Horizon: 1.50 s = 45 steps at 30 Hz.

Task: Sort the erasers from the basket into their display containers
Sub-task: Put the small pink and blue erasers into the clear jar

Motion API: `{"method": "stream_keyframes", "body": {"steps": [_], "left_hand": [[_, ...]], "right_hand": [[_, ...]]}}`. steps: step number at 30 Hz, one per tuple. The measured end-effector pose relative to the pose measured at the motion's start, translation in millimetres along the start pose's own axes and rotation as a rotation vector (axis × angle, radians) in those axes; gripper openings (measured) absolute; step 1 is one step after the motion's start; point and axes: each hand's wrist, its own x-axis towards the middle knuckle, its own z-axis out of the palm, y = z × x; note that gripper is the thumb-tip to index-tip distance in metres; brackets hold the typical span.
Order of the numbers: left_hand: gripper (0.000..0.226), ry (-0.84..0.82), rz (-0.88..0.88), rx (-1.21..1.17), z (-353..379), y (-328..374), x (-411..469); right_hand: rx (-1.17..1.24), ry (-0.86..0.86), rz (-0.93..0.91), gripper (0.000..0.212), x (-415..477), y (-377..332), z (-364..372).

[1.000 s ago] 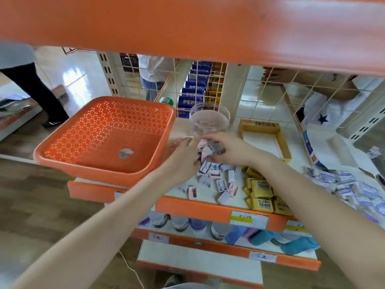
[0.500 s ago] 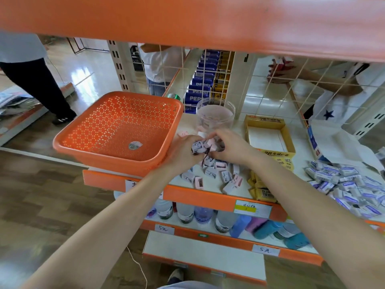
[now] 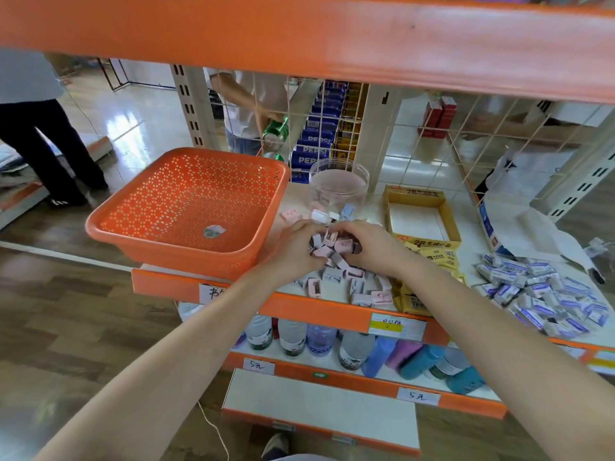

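Cupping a clump of erasers (image 3: 332,245) between them, the left hand (image 3: 293,252) and right hand (image 3: 371,247) curl their fingers round it just above the shelf (image 3: 316,307), right of the basket (image 3: 159,242), before the jar (image 3: 338,184). Loose erasers (image 3: 356,284) lie scattered beneath.

My left hand (image 3: 293,252) and right hand (image 3: 374,247) cup a bunch of pink erasers (image 3: 334,246) together over the shelf (image 3: 316,307), just beside the orange basket (image 3: 186,257) and near the clear jar (image 3: 339,181).
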Motion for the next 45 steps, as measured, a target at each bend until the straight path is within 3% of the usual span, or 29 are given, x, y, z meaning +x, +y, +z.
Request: {"method": "stream_keyframes", "body": {"steps": [4, 12, 15, 20, 27, 31, 37, 45], "left_hand": [[0.055, 0.048, -0.018, -0.013, -1, 2, -1], [0.032, 0.144, -0.027, -0.077, 2, -3, -5], [0.036, 0.140, -0.041, -0.043, 1, -2, -7], [0.052, 0.038, -0.044, 0.091, 0, 5, -7], [0.032, 0.023, -0.101, 0.139, -7, 7, -3], [0.014, 0.018, -0.076, 0.110, -9, 4, -6], [0.010, 0.080, -0.067, -0.002, -8, 5, -7], [0.011, 0.211, 0.008, -0.103, -20, 24, -2]], "right_hand": [[-0.034, -0.005, 0.004, 0.056, -1, -4, 0], [0.030, 0.100, 0.020, 0.041, -2, 3, 0], [0.010, 0.101, -0.025, 0.047, 0, 6, -4], [-0.091, -0.036, -0.088, 0.065, 9, -4, -6], [-0.083, 0.014, -0.064, 0.031, 16, -2, -3], [-0.022, 0.041, -0.044, 0.030, 9, 3, -12], [0.196, 0.103, 0.075, 0.031, 1, 4, -24], [0.130, 0.152, 0.054, 0.033, 4, 4, -40]]}}
